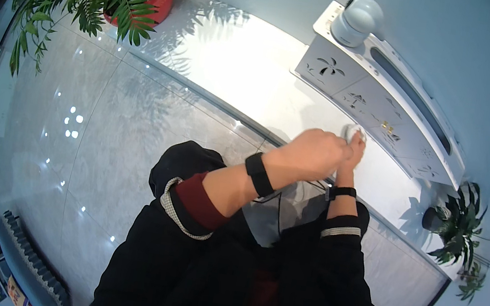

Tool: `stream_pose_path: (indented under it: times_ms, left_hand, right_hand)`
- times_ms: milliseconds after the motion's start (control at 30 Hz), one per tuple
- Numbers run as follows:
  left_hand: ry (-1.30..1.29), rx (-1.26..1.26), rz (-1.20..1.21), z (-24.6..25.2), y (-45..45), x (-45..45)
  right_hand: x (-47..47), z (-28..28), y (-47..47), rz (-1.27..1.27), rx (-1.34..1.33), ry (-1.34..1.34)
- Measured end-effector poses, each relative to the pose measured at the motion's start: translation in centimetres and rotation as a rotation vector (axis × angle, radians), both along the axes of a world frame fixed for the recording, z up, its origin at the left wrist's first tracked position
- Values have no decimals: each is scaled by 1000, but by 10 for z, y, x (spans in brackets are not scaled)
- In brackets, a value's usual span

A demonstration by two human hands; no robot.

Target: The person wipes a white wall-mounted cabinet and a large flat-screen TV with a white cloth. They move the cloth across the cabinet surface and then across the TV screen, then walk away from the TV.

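Note:
Both my hands are close together over the white ledge (266,75), in front of a white cabinet with cut-out palm and umbrella shapes (344,89). My left hand (316,154), its fingers curled, crosses in front of part of my right hand; whether it holds anything is hidden. My right hand (355,153) has its fingers on a small whitish object (353,132), perhaps a cloth, near the cabinet's lower edge. Black bands circle both wrists. A white indoor camera (357,21) stands on the cabinet's left end.
A leafy plant in a red pot (160,2) stands at the upper left. A smaller plant in a dark pot (432,219) is at the right. Thin dark cables (279,213) hang below my hands. A blue-grey cushioned seat (32,259) lies at the lower left.

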State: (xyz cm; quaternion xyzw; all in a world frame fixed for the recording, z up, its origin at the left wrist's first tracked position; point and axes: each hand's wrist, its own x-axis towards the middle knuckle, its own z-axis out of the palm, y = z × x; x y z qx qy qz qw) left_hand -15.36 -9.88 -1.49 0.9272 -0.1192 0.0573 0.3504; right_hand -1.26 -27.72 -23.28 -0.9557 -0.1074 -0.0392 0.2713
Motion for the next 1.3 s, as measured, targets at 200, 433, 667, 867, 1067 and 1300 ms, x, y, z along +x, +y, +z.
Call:
stream_pose_path:
  times_ms: [200, 433, 667, 867, 1067, 1300]
  left_hand:
    - [-175, -128, -51, -16, 20, 0]
    - [-115, -186, 5, -23, 63, 7]
    - [-200, -383, 135, -21, 111, 9]
    - [-292, -609, 318, -15, 147, 7]
    - [-366, -725, 364, -12, 159, 15]
    - [-326, -711, 440, -13, 170, 20]
  right_hand:
    - [-30, 21, 121, 16, -128, 84]
    - [-54, 12, 228, 198, -96, 39]
    - [-63, 21, 312, 615, 63, 92]
    - [19, 35, 340, 383, 150, -235]
    - [2, 7, 378, 433, 23, -127]
    - [-135, -10, 426, 1011, 89, 106]
